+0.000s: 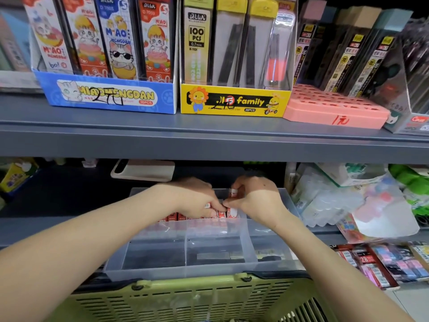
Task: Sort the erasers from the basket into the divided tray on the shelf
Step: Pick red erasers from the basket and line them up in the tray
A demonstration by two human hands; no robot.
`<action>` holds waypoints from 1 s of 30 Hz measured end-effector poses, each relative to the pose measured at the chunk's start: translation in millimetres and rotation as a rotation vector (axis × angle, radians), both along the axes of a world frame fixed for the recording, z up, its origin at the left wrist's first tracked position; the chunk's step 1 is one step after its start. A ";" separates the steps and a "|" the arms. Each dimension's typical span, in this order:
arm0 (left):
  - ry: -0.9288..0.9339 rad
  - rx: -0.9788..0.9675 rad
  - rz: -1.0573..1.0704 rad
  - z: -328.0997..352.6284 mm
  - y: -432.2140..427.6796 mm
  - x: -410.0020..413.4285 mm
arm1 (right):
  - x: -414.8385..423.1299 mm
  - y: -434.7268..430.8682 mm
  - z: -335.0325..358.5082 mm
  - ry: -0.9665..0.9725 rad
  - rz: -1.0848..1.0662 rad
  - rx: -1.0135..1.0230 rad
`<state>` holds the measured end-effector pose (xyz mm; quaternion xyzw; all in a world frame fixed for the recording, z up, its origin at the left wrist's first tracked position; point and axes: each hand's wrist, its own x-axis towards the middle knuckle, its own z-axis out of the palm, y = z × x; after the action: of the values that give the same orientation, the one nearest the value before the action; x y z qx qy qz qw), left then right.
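left hand [192, 198] and right hand [257, 201] touch in the far compartment of the clear divided tray [181, 273]. the left pinches the row of red erasers [178, 216], the right grips an upright eraser [234, 193]. the green basket [185, 296] sits nearest.

Reaching forward, forearms converging. Pinching erasers [234, 192] in curled fingers of left hand [193, 201] and right hand [256, 202], thumbs nearly touching.

Upper grey shelf [139, 126] carried, L to R: blue display box [109, 96], yellow display box [232, 102] touching it, pink slotted holder [334, 108] & a grey carton [408, 122] at frame edge. Lower shelf [58, 205] held the clear divided tray [176, 273] at centre, w/ clear-wrapped packs [325, 201] just beside its R side.
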<state>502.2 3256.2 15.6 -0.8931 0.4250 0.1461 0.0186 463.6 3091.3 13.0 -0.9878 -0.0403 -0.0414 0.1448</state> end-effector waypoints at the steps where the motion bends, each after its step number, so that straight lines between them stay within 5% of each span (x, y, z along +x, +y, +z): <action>1: 0.001 0.000 0.004 0.0 1.0 0.1 | 0.1 1.6 -1.3 -0.012 0.017 -0.042; 9: 0.043 -0.029 0.050 -1.1 5.5 2.9 | 0.7 -12.9 -2.6 0.073 0.160 -0.172; 15: 0.084 -0.075 0.066 -1.3 7.6 4.5 | 5.8 -5.5 -5.1 0.133 0.013 -0.051; 22: 0.079 -0.160 0.088 -4.2 10.8 4.7 | -2.8 3.3 -7.7 0.025 -0.028 -0.362; 30: 0.144 -0.732 0.477 -6.8 26.6 -16.1 | -14.6 2.5 -4.0 0.061 -0.096 -0.253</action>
<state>486.1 3282.7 8.8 -0.9016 0.2308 0.0478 -0.3626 449.0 3093.9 9.0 -0.9997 0.0064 -0.0127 0.0182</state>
